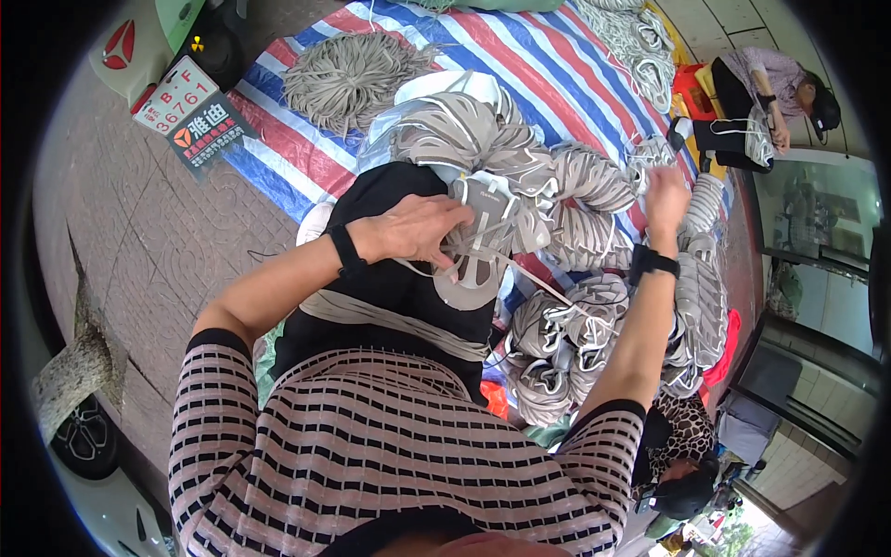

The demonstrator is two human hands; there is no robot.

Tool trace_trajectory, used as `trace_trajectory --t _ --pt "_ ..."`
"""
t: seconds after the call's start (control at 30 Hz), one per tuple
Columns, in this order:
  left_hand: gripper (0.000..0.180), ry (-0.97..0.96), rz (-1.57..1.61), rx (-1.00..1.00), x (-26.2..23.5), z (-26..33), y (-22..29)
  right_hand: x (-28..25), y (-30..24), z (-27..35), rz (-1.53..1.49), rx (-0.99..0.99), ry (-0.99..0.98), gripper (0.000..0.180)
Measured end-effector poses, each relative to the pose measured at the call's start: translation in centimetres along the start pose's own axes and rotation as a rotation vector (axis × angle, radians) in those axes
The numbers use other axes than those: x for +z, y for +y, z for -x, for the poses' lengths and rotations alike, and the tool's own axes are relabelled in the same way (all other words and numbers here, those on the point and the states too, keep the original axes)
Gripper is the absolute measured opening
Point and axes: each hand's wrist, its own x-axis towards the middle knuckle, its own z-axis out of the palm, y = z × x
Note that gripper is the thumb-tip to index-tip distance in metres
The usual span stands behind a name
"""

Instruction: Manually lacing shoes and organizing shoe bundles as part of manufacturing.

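A grey and white shoe upper point(483, 209) lies across my lap on dark cloth. My left hand point(422, 227) grips its near side, thumb and fingers closed at the lacing area, where grey lace strands run between them. A pale shoelace point(548, 288) stretches from the upper toward lower right, passing under my right forearm. My right hand point(666, 197) is raised off to the right, fingers curled in and slightly blurred; what it holds, if anything, I cannot make out. Bundled shoe uppers point(445, 130) sit just beyond my lap, and more stacked uppers point(589, 237) lie below that hand.
A round heap of grey laces point(357, 79) rests on the striped tarp point(520, 46). Another pile of uppers point(566, 343) stands right of my lap. One person point(775, 93) sits at upper right with an upper; another point(682, 446) is at lower right. A parked scooter point(153, 46) stands upper left.
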Motion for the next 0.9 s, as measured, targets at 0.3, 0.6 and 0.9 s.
trace_trajectory --t 0.3,0.6,0.9 --pt "0.011 -0.145 1.267 -0.218 0.5 1.7 -0.9 0.6 -12.0 6.3 -0.882 0.081 -0.376 0.028" --pt "0.022 -0.147 1.349 -0.723 -2.0 0.6 0.6 -0.7 -19.0 7.5 -0.687 -0.322 -0.663 0.017" --pt "0.013 -0.108 0.073 -0.386 -1.4 1.3 1.1 -1.5 -21.2 7.6 -0.279 -0.611 -0.556 0.014"
